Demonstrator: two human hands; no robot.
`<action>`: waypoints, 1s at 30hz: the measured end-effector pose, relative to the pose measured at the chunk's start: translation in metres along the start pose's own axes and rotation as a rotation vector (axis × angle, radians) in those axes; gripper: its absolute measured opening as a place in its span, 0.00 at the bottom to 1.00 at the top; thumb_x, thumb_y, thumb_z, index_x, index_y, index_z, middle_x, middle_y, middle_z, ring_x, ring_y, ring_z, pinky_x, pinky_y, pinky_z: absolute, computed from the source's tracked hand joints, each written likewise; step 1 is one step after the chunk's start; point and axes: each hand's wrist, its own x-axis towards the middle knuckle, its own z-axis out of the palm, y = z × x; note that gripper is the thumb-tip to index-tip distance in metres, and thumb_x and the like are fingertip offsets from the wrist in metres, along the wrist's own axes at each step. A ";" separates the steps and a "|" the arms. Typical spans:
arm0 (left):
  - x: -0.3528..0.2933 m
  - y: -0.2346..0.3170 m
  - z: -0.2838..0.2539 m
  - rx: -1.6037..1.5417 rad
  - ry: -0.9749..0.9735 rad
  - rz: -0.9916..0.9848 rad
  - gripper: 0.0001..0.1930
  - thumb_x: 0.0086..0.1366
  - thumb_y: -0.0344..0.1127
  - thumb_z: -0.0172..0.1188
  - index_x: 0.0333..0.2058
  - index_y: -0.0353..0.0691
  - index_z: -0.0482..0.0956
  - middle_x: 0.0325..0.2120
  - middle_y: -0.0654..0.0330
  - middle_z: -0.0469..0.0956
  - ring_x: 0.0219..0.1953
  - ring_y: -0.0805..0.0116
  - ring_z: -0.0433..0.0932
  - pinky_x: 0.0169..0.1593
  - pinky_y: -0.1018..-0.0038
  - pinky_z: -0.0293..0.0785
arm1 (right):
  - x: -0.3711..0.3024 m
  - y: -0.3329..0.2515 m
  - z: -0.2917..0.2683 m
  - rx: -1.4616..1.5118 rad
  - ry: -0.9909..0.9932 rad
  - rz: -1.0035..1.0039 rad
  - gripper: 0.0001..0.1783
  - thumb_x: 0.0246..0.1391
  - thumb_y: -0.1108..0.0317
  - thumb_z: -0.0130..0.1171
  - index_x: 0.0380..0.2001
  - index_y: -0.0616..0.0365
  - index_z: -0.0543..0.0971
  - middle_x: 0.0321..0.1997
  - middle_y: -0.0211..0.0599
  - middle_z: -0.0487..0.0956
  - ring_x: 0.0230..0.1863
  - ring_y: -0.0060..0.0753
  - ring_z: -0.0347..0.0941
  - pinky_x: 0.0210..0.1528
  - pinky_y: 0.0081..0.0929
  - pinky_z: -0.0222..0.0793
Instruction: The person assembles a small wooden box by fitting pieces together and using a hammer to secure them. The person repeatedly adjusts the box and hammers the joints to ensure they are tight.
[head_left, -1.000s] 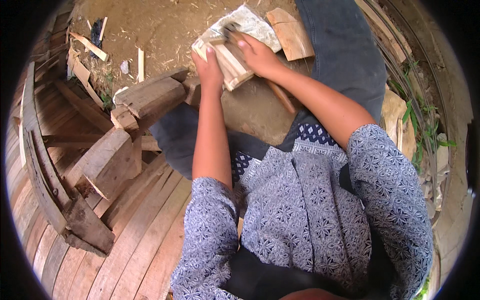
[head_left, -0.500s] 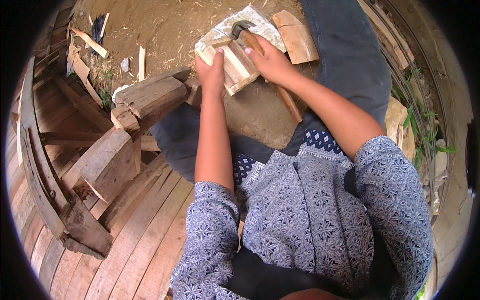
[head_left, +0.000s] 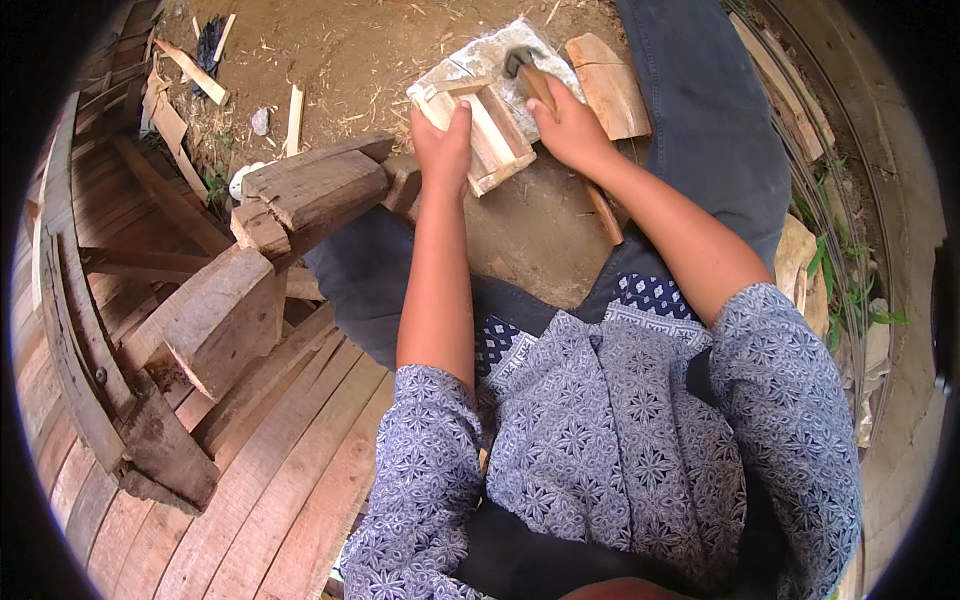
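Observation:
My left hand grips the left side of a small wooden box, its thumb over the near wall and its fingers hidden behind. The box is held tilted, with pale slats forming its sides. My right hand is wrapped around the wooden handle of a hammer, just right of the box. The dark hammer head points away from me, over a whitish flat stone. The handle's lower end sticks out beneath my right wrist.
A cut wood block lies right of the stone. Rough timber beams and a plank platform stand at my left. Scraps of wood are scattered on the dirt ground. My trousered leg stretches along the right.
The hammer and my right hand have moved right, apart from the box. The hammer head now sits over the stone instead of by the box's far edge. The whole view has shifted slightly.

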 end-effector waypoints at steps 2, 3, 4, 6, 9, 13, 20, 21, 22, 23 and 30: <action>-0.005 0.000 -0.001 -0.016 -0.023 -0.043 0.21 0.66 0.31 0.64 0.54 0.33 0.69 0.47 0.53 0.78 0.47 0.66 0.78 0.51 0.68 0.75 | -0.001 -0.018 -0.007 0.100 -0.006 -0.025 0.28 0.66 0.58 0.53 0.66 0.55 0.66 0.54 0.55 0.79 0.55 0.53 0.77 0.57 0.41 0.70; -0.004 0.002 0.000 -0.032 -0.034 -0.042 0.21 0.65 0.31 0.64 0.54 0.33 0.69 0.47 0.53 0.78 0.48 0.65 0.78 0.52 0.68 0.75 | 0.002 -0.029 -0.010 0.175 -0.002 -0.064 0.29 0.66 0.57 0.53 0.66 0.57 0.66 0.56 0.52 0.79 0.57 0.47 0.76 0.60 0.37 0.69; 0.000 0.003 0.000 -0.045 -0.045 -0.035 0.21 0.65 0.31 0.64 0.54 0.33 0.69 0.48 0.53 0.78 0.48 0.65 0.78 0.52 0.67 0.75 | 0.005 -0.037 -0.010 0.254 0.003 -0.108 0.29 0.67 0.57 0.53 0.66 0.59 0.66 0.58 0.49 0.78 0.59 0.41 0.75 0.62 0.33 0.67; 0.000 0.008 -0.002 0.049 -0.023 -0.068 0.23 0.64 0.33 0.64 0.55 0.33 0.69 0.48 0.53 0.78 0.48 0.64 0.78 0.53 0.67 0.74 | 0.005 -0.039 -0.011 0.277 0.042 -0.105 0.28 0.65 0.57 0.55 0.65 0.53 0.68 0.55 0.52 0.80 0.57 0.49 0.77 0.59 0.37 0.70; 0.003 0.014 -0.016 0.257 -0.012 -0.073 0.27 0.63 0.35 0.63 0.58 0.31 0.67 0.50 0.50 0.77 0.50 0.59 0.78 0.55 0.65 0.73 | 0.003 -0.023 -0.009 0.253 0.015 -0.015 0.28 0.65 0.56 0.54 0.65 0.54 0.68 0.55 0.50 0.80 0.57 0.48 0.77 0.59 0.37 0.70; 0.002 -0.007 -0.044 0.652 0.083 0.133 0.36 0.63 0.39 0.60 0.65 0.28 0.60 0.54 0.38 0.75 0.56 0.41 0.75 0.62 0.58 0.68 | 0.000 -0.010 -0.010 0.215 -0.008 0.138 0.29 0.65 0.54 0.54 0.65 0.54 0.68 0.50 0.47 0.82 0.49 0.43 0.80 0.51 0.36 0.74; 0.000 -0.012 -0.048 0.851 0.006 0.124 0.36 0.67 0.38 0.57 0.68 0.28 0.56 0.66 0.37 0.61 0.66 0.38 0.63 0.67 0.55 0.61 | 0.003 -0.025 -0.019 0.321 -0.042 0.228 0.30 0.65 0.53 0.54 0.66 0.53 0.67 0.29 0.34 0.80 0.19 0.24 0.72 0.20 0.27 0.70; 0.001 -0.013 -0.045 0.975 0.020 0.265 0.36 0.66 0.38 0.59 0.68 0.29 0.58 0.66 0.37 0.61 0.66 0.38 0.62 0.67 0.55 0.61 | 0.002 -0.025 -0.019 0.316 -0.053 0.240 0.30 0.65 0.53 0.54 0.67 0.53 0.67 0.28 0.34 0.79 0.18 0.25 0.72 0.20 0.27 0.70; 0.002 -0.013 -0.044 1.096 0.033 0.408 0.35 0.66 0.38 0.60 0.67 0.30 0.60 0.66 0.38 0.61 0.66 0.39 0.62 0.67 0.54 0.61 | 0.001 -0.025 -0.020 0.312 -0.063 0.253 0.31 0.65 0.53 0.54 0.67 0.53 0.66 0.27 0.33 0.79 0.18 0.25 0.72 0.21 0.27 0.71; -0.005 -0.015 -0.040 1.144 0.057 0.411 0.33 0.63 0.38 0.63 0.64 0.35 0.66 0.65 0.45 0.64 0.64 0.44 0.64 0.64 0.53 0.63 | 0.000 -0.024 -0.020 0.307 -0.073 0.266 0.31 0.65 0.53 0.54 0.67 0.53 0.66 0.27 0.33 0.79 0.17 0.25 0.72 0.21 0.27 0.71; -0.002 -0.013 -0.037 1.158 -0.044 0.546 0.27 0.59 0.36 0.65 0.58 0.40 0.74 0.57 0.53 0.71 0.57 0.49 0.70 0.60 0.56 0.69 | -0.003 -0.021 -0.018 0.326 -0.116 0.285 0.31 0.66 0.54 0.53 0.68 0.53 0.65 0.25 0.31 0.77 0.16 0.23 0.70 0.20 0.26 0.69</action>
